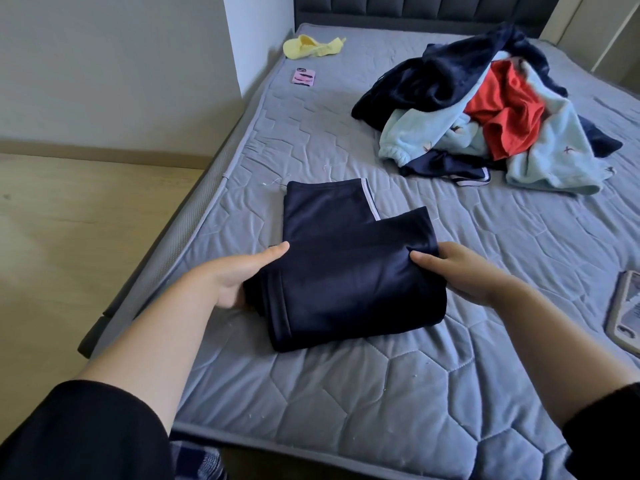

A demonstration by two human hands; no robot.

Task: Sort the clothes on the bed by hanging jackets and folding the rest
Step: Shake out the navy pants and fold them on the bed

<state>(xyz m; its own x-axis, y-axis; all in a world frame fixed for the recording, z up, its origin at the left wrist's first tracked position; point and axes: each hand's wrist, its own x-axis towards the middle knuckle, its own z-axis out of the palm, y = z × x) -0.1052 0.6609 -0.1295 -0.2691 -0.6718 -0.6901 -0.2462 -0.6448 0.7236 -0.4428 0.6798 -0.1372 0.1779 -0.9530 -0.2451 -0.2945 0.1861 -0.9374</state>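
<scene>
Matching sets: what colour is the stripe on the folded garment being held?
Pale grey-white stripe on the navy folded garment; clearest in the head view.

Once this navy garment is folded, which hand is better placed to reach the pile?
Probably the right hand. The pile lies far right on the bed, beyond that hand; the left hand grips the navy garment at its left edge and would cross over it.

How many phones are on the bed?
2: a pink-cased phone far left on the grey quilted mattress, a beige-cased phone at the picture's right edge. More may hide under the heaped clothes.
</scene>
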